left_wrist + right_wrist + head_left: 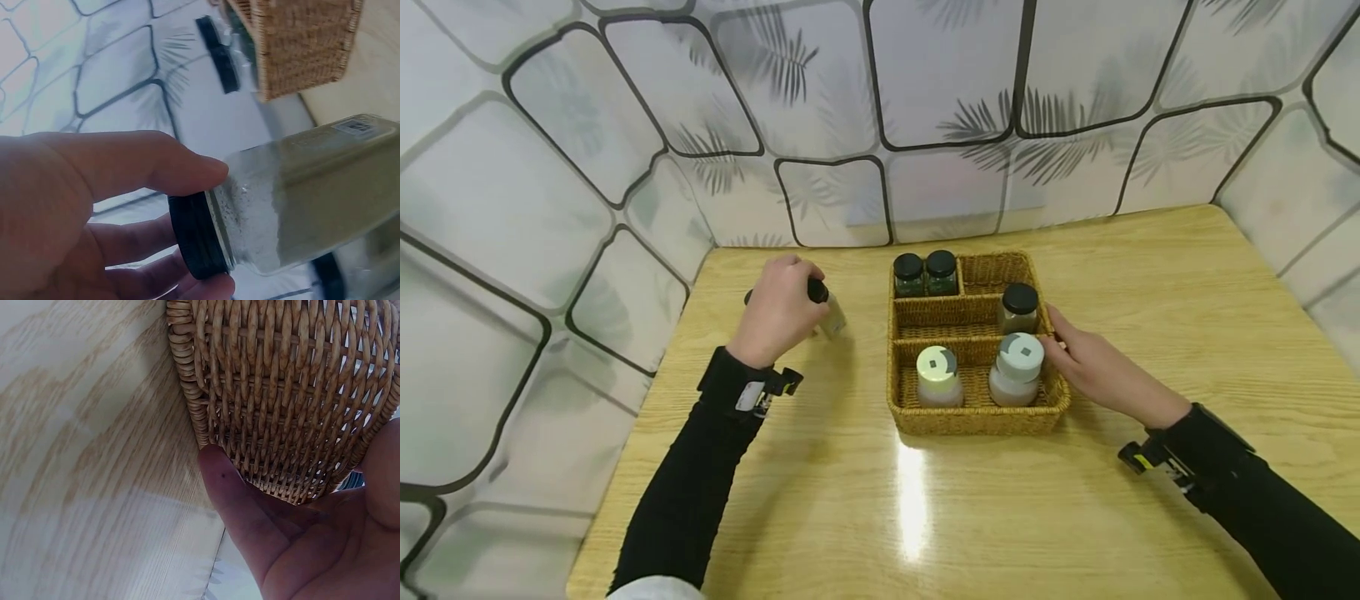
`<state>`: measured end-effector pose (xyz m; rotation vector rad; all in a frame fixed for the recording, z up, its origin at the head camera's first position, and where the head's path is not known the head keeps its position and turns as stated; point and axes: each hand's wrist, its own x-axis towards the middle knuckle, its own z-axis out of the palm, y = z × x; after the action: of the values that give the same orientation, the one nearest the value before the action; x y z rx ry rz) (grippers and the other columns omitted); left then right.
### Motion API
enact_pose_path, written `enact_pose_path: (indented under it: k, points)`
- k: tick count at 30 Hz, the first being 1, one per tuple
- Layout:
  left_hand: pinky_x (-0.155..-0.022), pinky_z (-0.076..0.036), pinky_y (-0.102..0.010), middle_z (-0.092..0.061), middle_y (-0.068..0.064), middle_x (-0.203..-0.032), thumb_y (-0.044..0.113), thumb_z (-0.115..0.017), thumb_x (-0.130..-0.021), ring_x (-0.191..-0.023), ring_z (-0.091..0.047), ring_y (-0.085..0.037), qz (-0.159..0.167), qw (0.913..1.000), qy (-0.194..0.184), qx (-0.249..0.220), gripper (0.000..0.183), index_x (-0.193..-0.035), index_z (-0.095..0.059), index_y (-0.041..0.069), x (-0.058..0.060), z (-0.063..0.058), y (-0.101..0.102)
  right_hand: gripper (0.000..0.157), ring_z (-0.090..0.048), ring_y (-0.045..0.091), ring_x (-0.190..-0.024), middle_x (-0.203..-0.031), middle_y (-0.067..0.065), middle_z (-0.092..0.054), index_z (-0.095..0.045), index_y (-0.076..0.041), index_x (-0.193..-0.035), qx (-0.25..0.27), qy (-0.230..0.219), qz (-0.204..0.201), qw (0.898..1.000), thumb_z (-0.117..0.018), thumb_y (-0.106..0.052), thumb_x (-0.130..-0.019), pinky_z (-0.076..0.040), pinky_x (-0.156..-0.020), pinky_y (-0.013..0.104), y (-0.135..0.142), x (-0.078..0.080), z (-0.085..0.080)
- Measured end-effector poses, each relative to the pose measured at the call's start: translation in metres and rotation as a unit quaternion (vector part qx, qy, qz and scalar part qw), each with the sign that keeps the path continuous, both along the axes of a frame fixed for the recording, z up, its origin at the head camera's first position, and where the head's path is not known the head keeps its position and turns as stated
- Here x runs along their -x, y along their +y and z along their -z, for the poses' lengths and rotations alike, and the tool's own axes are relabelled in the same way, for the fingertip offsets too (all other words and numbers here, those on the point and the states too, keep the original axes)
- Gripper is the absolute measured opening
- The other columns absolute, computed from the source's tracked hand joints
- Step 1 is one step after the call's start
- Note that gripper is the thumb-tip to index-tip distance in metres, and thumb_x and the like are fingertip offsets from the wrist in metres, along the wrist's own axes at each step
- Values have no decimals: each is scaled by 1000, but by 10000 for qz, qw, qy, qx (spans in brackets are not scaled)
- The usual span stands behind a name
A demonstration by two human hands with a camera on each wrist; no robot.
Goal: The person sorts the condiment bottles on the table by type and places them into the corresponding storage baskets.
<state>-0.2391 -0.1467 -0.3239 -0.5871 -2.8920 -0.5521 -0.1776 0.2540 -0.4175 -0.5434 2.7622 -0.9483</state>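
My left hand [781, 310] grips the black lid of a clear glass jar [325, 187] of tan-green powder. The jar is tilted, left of the basket. Beside it, another black-lidded jar [328, 278] shows partly, mostly hidden by the hand and the held jar. On the right, my right hand [1093, 367] holds the side of a divided wicker basket [977, 423], thumb at the rim and fingers along the outer wall [281, 394]. A white-lidded jar [1017, 371] stands inside, close to that thumb.
Two black-lidded jars [925, 275] stand in the basket's back left compartment. A third black-lidded jar [1019, 308] is at the right of the middle row. The front compartment also holds a yellow-lidded jar [939, 377]. Patterned cloth [947, 192] rises behind the wooden table [820, 517].
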Motion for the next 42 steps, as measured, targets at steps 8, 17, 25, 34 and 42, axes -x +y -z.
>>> enact_pose_path:
  k: [8, 17, 25, 34, 42]
  points:
    - [-84, -44, -41, -55, -14, -106, 12, -68, -83, -100, -45, -29, 134, 9997, 204, 62, 32, -112, -64, 2, -5, -24, 16, 65, -51, 44, -108, -126, 41, -47, -2, 7, -149, -90, 34, 38, 9999, -29, -33, -106, -44, -85, 61, -1, 1, -2]
    - [-84, -41, -40, -55, -11, -105, 13, -67, -83, -100, -44, -29, 399, 9986, 296, 180, 31, -113, -64, 4, -8, -49, 37, 65, -51, 43, -107, -126, 41, -46, -2, 9, -148, -94, 7, 28, 10000, -28, -32, -106, -45, -84, 60, -2, 1, -2]
    - [-77, -42, -36, -56, -8, -103, 12, -70, -80, -98, -44, -27, 778, 9960, 401, 198, 32, -111, -66, 6, -8, -67, 63, 65, -49, 44, -110, -128, 42, -43, 1, 6, -149, -52, -71, 9, 10000, -28, -32, -106, -44, -85, 60, -1, 0, -3]
    - [-85, -40, -35, -56, -5, -104, 18, -72, -80, -98, -44, -25, 1357, 9888, 370, 508, 34, -112, -66, 8, -5, -76, 95, 65, -51, 41, -109, -129, 40, -44, 1, 4, -150, 15, -87, 19, 10000, -28, -33, -106, -46, -82, 58, -1, 1, -1]
    - [-85, -40, -33, -57, -6, -106, 9, -66, -80, -97, -45, -24, 1859, 9785, 166, 878, 31, -111, -66, 7, 4, -69, 125, 65, -55, 38, -102, -126, 39, -46, 1, 4, -150, -17, -69, 16, 10000, -29, -33, -106, -47, -77, 54, 0, 1, 0]
